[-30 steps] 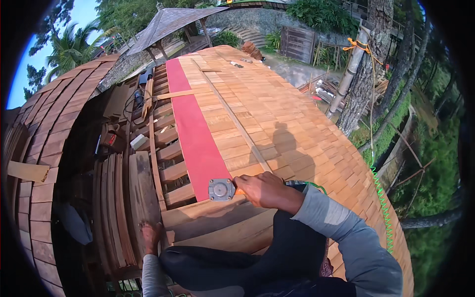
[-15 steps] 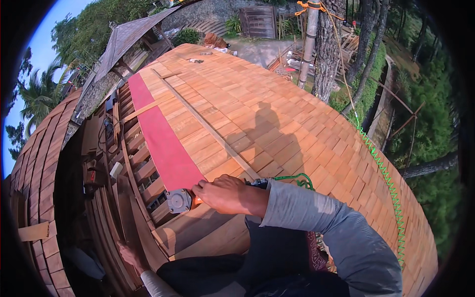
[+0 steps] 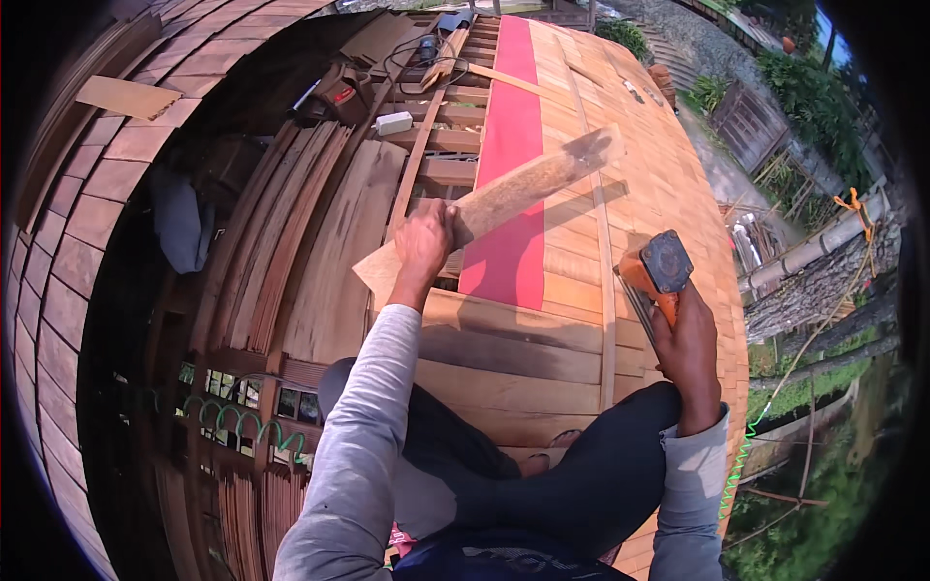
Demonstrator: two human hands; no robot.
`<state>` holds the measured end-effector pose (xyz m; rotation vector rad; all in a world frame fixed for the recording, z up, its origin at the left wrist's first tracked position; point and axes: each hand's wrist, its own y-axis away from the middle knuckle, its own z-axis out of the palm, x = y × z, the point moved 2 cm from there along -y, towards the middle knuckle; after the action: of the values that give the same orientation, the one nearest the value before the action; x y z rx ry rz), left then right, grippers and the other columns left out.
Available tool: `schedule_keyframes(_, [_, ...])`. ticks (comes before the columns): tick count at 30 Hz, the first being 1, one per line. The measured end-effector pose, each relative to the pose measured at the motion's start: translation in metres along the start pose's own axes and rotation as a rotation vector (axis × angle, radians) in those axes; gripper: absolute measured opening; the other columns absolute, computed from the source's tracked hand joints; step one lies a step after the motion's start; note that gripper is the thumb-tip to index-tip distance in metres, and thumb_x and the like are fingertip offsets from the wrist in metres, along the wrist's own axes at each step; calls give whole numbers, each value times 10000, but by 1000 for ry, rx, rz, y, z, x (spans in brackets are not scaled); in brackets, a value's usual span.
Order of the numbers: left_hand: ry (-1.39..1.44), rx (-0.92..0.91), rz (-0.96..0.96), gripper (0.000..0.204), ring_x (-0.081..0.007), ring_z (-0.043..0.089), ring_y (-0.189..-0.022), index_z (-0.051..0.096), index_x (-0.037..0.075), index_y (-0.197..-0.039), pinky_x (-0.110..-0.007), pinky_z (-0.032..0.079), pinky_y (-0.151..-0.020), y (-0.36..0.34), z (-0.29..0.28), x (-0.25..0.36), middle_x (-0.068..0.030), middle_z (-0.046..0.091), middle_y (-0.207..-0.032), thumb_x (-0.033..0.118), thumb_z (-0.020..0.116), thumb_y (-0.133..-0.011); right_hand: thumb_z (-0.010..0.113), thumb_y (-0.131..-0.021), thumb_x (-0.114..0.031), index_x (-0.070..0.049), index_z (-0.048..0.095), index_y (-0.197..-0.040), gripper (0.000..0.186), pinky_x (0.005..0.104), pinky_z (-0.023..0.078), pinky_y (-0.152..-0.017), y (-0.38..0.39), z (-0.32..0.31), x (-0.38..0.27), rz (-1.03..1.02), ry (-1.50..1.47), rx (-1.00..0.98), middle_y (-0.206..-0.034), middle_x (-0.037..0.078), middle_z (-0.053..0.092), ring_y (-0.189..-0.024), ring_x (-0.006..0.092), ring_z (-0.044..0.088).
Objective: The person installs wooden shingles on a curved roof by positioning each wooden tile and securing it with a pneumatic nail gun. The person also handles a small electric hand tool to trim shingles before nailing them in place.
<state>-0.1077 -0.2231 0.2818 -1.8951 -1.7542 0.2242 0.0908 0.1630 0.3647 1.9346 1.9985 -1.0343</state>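
In bright sunlight, a grey wall [image 3: 719, 46] and a wooden gate [image 3: 749, 126] stand at upper right, a tree trunk [image 3: 812, 294] at right, green foliage [image 3: 838, 537] at lower right.

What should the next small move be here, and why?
Perhaps lower the board onto the red strip: the left hand holds it raised across that strip, its shadow falling apart, while the right hand holds the orange tool clear of it.
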Motion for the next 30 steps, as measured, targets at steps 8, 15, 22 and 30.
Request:
schedule_keyframes(8, [-39, -333, 274, 549, -314, 751, -819, 804, 146, -916, -464, 484, -889, 10, 126, -2, -143, 777, -830, 615, 541, -1033, 676, -880, 13, 15, 589, -1212, 344, 559, 513, -826, 7, -17, 4, -27, 84, -85, -1049, 293, 671, -993, 554, 627])
schedule_keyframes(15, [-222, -534, 264, 653, -308, 743, -962, 819, 152, -993, -490, 450, -1021, 24, 151, -49, -143, 798, -981, 682, 443, -1046, 663, -872, 28, 23, 594, -1205, 340, 536, 516, -822, -9, 12, 7, -15, 38, -162, -1041, 294, 660, -985, 558, 618])
schedule_keyframes(22, [-217, -719, 195, 675, -320, 741, -1060, 827, 149, -1039, -481, 461, -1048, 25, 159, -46, -151, 802, -1013, 697, 432, -1041, 662, -872, 21, 19, 609, -1195, 327, 512, 535, -827, -14, 17, 20, 68, 31, -174, -1041, 271, 687, -988, 526, 655])
schedule_keyframes(30, [-295, -671, 220, 699, -316, 732, -1101, 801, 193, -1182, -503, 441, -1086, 43, 166, -49, -148, 801, -1083, 726, 367, -1052, 721, -904, -47, 0, 606, -1228, 347, 497, 545, -868, -18, 11, 39, 165, 24, -92, -1098, 248, 730, -1029, 488, 691])
